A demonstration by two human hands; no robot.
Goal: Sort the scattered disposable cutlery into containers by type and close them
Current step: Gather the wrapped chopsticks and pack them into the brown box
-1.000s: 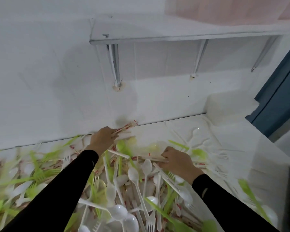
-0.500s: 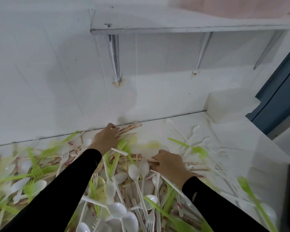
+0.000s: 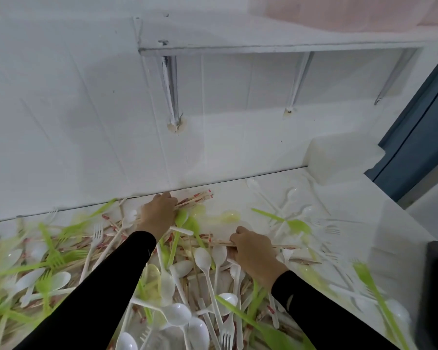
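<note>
Still gripping a chopstick bundle [image 3: 196, 197] in the left hand [image 3: 158, 216] by the far wall [image 3: 86, 147] and pinching loose chopsticks [image 3: 286, 247] on the table [image 3: 359, 198] with the right hand [image 3: 254, 249], barely shifted.

no readable text, label, brand, number or sign shows anywhere.

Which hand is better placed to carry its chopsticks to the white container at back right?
Probably right: the right hand pinches chopsticks and lies nearer the white container; the left hand grips its bundle farther off, by the wall.
</note>
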